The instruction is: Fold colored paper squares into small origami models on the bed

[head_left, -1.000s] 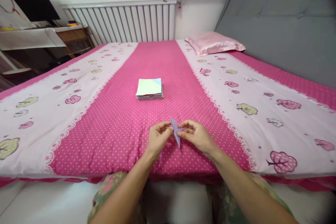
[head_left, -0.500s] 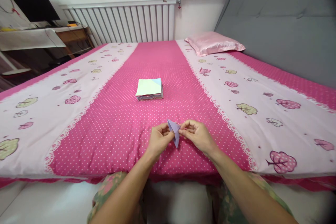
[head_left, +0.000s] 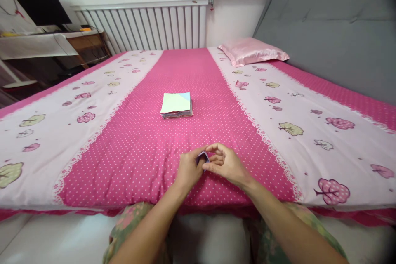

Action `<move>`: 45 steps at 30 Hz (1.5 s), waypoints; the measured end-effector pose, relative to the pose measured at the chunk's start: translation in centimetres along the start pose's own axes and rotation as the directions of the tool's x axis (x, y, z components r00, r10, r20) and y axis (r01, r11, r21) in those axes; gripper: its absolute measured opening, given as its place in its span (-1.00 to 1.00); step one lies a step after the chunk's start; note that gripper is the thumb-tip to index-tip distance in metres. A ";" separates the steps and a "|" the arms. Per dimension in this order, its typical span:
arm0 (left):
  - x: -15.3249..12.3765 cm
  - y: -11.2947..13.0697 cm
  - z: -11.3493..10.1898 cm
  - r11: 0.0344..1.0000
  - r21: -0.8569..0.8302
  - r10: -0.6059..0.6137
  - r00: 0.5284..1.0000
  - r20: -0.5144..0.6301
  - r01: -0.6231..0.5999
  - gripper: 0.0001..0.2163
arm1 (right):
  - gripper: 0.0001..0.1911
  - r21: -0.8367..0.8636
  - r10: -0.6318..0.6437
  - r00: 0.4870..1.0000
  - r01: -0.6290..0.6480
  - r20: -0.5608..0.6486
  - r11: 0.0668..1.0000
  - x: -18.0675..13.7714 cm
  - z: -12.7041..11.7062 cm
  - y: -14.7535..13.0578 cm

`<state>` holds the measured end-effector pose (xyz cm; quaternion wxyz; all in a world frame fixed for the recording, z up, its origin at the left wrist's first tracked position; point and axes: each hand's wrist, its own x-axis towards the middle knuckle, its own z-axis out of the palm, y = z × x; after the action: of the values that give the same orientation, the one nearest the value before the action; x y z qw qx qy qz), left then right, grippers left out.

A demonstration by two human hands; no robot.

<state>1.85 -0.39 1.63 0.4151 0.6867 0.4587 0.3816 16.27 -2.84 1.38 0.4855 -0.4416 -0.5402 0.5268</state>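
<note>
Purple folded paper — no writing shows — pinched between left hand and right hand.

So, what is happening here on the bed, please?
A person sits at the edge of a bed covered with a pink dotted bedspread. Both hands are closed together around a small folded piece of purple paper: the left hand and the right hand pinch it between the fingertips, so only a small corner shows. Farther out on the bedspread lies a stack of coloured paper squares, untouched. A pink pillow rests near the grey headboard.
</note>
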 end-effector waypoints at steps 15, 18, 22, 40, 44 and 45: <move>0.4 1.5 0.0 0.716 -0.615 -0.224 0.943 0.246 0.331 -0.40 | -0.72 -0.163 -0.177 0.980 0.162 -0.087 0.973 0.5 -1.1 -0.5; 0.4 1.7 -0.3 0.661 -0.637 -0.286 0.918 0.275 0.397 -0.42 | -0.74 -0.161 -0.166 0.982 0.149 -0.092 0.976 0.4 -1.2 -0.7; 0.5 1.9 -0.7 0.593 -0.681 -0.320 0.902 0.290 0.430 -0.50 | -0.71 -0.253 -0.188 0.977 0.157 -0.103 0.955 0.2 -1.5 -1.1; 0.6 0.9 -0.2 0.750 -0.583 -0.251 0.949 0.189 0.314 -0.50 | -0.85 -0.297 -0.220 0.963 0.167 -0.155 0.940 0.2 -1.0 -1.3; 0.4 0.8 0.0 0.825 -0.483 -0.219 0.954 0.204 0.293 -0.42 | -0.70 -0.188 -0.137 0.968 0.097 -0.209 0.977 0.4 -0.9 -0.6; 0.4 0.8 0.1 0.837 -0.466 -0.206 0.954 0.217 0.286 -0.41 | -0.66 -0.157 -0.109 0.974 0.079 -0.197 0.984 0.4 -1.0 -0.5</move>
<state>2.31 -0.22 2.43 0.6569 0.5213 0.3965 0.3734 17.19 -2.32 1.90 0.5288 -0.5022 -0.5453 0.4132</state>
